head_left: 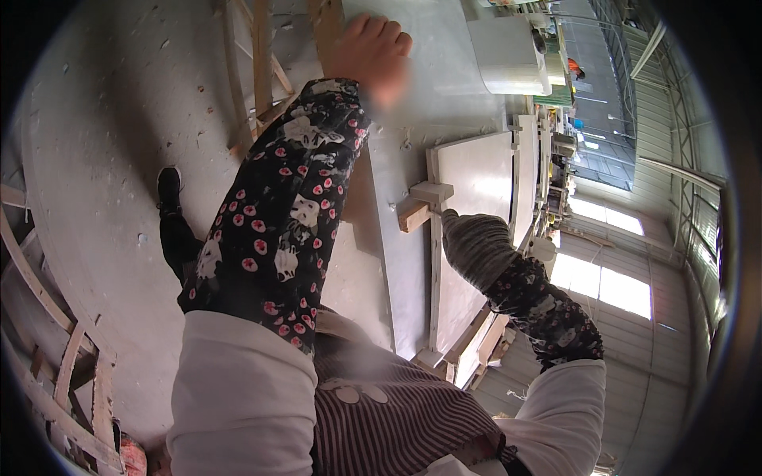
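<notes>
My left hand [373, 55] is bare and reaches far out at the top, its fingers curled in. The hand is partly blurred, and anything inside it is hidden. Beside it is the end of a wooden slat [324, 28]. A grey striped glove covers my right hand [476, 247], closed at the edge of a large pale panel [475, 170]. Its fingertips point at a small wooden block [414, 216]; what they grip, if anything, does not show. Another pale block [431, 192] sits against the panel's edge, just beyond the wooden one.
A smooth grey work surface [379, 214] runs beside the panel. Wooden frames [262, 59] stand upper left, and more slats [71, 357] lie lower left. A dark shoe [169, 186] rests on the scuffed floor [119, 238]. A white bin-like container [512, 55] stands farther off.
</notes>
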`<move>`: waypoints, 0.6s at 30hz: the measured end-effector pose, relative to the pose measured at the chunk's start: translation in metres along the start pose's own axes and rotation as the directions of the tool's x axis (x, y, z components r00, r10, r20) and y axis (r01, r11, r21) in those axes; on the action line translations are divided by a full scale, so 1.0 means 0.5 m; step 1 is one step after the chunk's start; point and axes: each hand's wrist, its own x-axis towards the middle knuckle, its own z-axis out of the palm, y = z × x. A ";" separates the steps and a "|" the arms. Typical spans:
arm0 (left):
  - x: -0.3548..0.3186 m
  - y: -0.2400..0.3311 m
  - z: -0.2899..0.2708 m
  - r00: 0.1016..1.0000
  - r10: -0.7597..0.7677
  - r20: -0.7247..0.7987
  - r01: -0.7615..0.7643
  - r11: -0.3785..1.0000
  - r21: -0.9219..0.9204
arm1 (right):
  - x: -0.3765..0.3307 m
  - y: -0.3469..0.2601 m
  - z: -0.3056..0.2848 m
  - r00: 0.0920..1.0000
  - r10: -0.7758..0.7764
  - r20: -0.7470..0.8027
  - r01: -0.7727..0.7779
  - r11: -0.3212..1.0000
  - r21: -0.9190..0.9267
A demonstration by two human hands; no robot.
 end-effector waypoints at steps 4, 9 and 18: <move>0.001 0.000 -0.003 0.999 -0.005 0.035 0.003 0.999 0.041 | -0.019 -0.010 0.010 0.998 0.000 0.069 0.000 1.000 -0.001; 0.006 -0.002 -0.012 0.997 0.006 0.083 -0.013 0.997 0.076 | -0.047 -0.025 0.023 0.986 -0.029 0.162 0.025 0.999 0.027; 0.006 0.005 -0.007 0.999 -0.022 0.041 0.019 0.997 0.077 | 0.001 0.010 -0.013 0.986 -0.031 -0.167 0.017 0.996 -0.083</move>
